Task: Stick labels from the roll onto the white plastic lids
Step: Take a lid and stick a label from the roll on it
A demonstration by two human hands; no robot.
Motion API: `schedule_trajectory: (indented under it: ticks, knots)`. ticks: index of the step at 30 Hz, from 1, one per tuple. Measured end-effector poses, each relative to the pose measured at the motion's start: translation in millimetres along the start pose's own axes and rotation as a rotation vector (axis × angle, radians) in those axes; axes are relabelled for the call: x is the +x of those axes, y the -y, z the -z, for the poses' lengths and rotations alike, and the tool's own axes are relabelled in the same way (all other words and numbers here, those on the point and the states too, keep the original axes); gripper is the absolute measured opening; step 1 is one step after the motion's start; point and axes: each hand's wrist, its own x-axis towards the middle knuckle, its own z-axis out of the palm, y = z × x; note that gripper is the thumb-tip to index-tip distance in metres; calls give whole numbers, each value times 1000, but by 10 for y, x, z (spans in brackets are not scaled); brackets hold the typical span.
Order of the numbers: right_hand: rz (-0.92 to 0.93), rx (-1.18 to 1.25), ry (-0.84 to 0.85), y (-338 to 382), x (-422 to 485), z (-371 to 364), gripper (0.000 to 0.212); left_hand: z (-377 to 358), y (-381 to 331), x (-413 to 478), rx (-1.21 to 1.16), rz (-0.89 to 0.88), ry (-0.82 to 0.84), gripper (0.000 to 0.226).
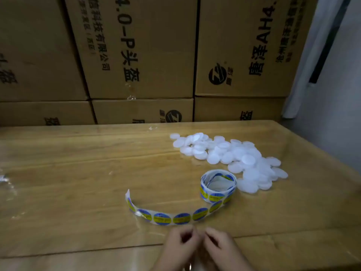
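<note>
Careful: your left hand (179,246) and right hand (221,245) meet with fingers curled, whether pinching anything I cannot tell, while the roll (217,187) stands just beside the heaped lids (234,157), and its loose strip (175,218), curving close by, could snag and drag.

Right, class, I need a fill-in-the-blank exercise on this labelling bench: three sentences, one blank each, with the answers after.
1. The pile of lids on the table is ____ in colour.
2. The round labels are blue and ____.
3. The stacked boxes behind the table are made of ____.
Missing words: white; yellow; cardboard.
</note>
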Motion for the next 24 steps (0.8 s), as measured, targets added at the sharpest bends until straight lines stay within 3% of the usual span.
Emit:
schedule_trajectory:
  ticks: [3,7,15,24]
  knots:
    - [-29,33,-30,42,384,-95,35,161,72,368,135,-18,-235,43]
    - [-55,177,-136,39,966,-201,34,359,106,895,163,-5,-347,43]
    - [-117,164,-156,-4,1742,-267,32,712,265,1578,148,-32,-357,44]
    - [-9,181,-102,-4,1810,-204,25,1012,312,1516,49,-30,-365,45]
